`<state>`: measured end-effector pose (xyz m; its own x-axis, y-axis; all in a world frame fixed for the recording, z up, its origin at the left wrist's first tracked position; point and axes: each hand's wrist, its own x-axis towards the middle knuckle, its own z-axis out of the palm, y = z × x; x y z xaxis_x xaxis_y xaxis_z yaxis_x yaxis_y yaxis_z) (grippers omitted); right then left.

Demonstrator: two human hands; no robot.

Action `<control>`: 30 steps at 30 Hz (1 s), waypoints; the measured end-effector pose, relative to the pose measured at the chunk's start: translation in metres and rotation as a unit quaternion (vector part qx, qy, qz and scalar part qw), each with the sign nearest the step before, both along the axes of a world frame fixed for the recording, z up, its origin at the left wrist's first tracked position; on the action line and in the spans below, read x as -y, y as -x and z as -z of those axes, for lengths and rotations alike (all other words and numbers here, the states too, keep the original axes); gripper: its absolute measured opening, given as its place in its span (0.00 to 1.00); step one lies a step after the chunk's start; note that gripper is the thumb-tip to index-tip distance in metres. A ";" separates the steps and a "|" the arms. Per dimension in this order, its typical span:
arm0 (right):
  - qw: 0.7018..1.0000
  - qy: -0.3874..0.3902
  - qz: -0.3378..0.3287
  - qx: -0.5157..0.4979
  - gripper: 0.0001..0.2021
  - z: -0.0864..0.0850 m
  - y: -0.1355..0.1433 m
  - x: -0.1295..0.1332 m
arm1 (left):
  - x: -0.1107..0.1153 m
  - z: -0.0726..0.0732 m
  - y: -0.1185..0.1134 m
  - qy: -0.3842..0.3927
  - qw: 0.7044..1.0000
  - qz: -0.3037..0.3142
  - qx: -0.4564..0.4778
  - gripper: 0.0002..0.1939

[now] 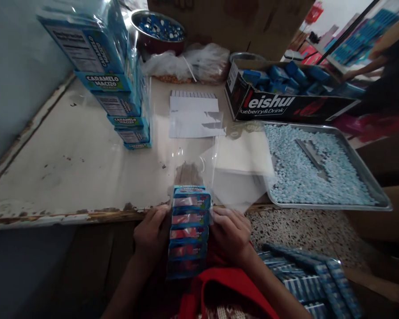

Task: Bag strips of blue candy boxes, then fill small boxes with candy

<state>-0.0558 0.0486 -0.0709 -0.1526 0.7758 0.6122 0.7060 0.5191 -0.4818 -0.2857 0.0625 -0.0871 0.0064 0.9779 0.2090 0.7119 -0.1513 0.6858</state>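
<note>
Blue boxes [189, 218] between both hands [152, 230] [232, 231], grip unclear

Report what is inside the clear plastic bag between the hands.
A row of blue, printed rectangular packs shows through the bag; their undersides, and anything beneath them, are hidden.

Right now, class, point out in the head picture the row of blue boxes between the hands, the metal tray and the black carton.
Row of blue boxes [186, 233]: head view, on its middle box.
Metal tray [329, 207]: head view, on its near rim.
Black carton [301, 107]: head view, on its printed front.
</note>
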 end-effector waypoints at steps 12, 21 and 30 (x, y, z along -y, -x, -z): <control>0.994 0.072 0.086 0.004 0.10 0.017 0.006 0.000 | 0.012 -0.004 0.001 -0.013 0.999 0.013 -0.041 0.11; 0.997 0.027 -0.068 0.037 0.12 0.019 -0.005 0.028 | 0.036 0.001 0.008 -0.058 0.994 0.088 0.011 0.09; 0.943 0.166 -0.286 0.047 0.27 0.047 -0.046 0.084 | 0.119 0.023 0.045 0.096 0.961 0.225 0.129 0.11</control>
